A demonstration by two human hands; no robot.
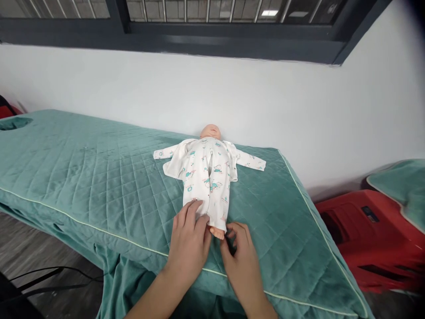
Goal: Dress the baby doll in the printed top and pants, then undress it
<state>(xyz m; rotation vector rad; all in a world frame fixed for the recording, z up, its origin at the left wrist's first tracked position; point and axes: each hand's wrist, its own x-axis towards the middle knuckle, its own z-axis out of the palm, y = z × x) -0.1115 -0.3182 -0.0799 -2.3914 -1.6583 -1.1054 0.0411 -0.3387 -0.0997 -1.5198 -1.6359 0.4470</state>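
Note:
A baby doll (211,131) lies on its back, head toward the wall, in a white long-sleeved top (175,161) and white trousers (217,188) printed with small green and pink figures. The top's sleeves stretch out to both sides. My left hand (190,232) has its fingers bent over the lower left trouser leg, thumb and forefinger closed at the hem. One bare foot (217,232) pokes out of the other leg. Beside that foot, my right hand (241,254) pinches the hem's right edge. My left hand hides the other foot.
The doll rests on a green quilted bed cover (109,177) with pale piping. Behind it rise a white wall (159,91) and a dark-framed barred window (215,40). A red plastic chair (372,239) stands at the right. Black cables (63,283) run at lower left.

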